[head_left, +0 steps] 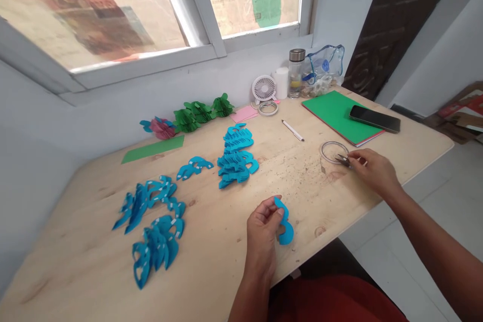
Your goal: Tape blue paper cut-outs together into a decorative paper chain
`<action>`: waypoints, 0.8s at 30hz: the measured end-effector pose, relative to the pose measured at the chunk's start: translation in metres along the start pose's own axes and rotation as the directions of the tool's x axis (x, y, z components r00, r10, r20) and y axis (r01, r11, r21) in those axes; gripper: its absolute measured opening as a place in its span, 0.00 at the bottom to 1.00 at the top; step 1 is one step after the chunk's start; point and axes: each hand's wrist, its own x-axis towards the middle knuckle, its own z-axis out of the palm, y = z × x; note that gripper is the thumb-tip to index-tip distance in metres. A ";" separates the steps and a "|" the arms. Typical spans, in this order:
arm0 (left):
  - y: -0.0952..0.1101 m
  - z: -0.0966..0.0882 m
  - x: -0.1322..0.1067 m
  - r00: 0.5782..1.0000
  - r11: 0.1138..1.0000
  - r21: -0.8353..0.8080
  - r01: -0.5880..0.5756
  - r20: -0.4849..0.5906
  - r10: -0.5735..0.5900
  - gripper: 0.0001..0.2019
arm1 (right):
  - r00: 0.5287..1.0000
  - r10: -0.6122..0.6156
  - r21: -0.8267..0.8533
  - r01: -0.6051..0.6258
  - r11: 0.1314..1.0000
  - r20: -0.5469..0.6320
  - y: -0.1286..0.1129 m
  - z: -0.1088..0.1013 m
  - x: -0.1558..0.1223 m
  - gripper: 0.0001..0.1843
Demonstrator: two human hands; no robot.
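Note:
Between the thumb and fingers of my left hand (262, 224) is a curved blue paper cutout (287, 234), held above the front edge of the table. My right hand (372, 168) is closed on small scissors (342, 160), their dark pointed blades parted and facing left. The blades lie over the near edge of a thin roll of tape (322, 152) on the table. Fanned blue cutouts (237, 156) form a stack in the middle. Further left lie more blue cutouts (160, 246) with small white patches on them, and a few (194, 167) lie between both groups.
Green sheets (332, 110) bear a phone (377, 118) at the right. A pen (293, 130), another tape roll (268, 108), a small fan (263, 89), a glass bottle (296, 75) and a clear bag (326, 63) stand or lie behind. Folded green paper pieces (199, 112) line the wall.

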 end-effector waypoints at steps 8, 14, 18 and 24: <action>0.003 -0.001 -0.003 1.000 1.000 0.013 -0.010 0.003 0.010 0.16 | 0.988 -0.065 -0.129 0.084 0.988 0.141 0.006 0.002 0.015 0.11; 0.003 -0.002 -0.002 1.000 1.000 0.028 -0.004 0.017 0.003 0.14 | 0.970 -0.106 -0.165 0.143 0.976 0.218 0.010 0.000 0.024 0.10; 0.003 -0.002 -0.002 1.000 1.000 0.028 -0.004 0.019 0.004 0.14 | 0.961 -0.116 -0.174 0.163 0.971 0.252 0.011 -0.002 0.027 0.09; 0.005 0.000 -0.003 1.000 1.000 0.008 -0.007 0.014 0.007 0.13 | 0.955 -0.118 -0.168 0.168 0.971 0.273 0.009 -0.002 0.029 0.07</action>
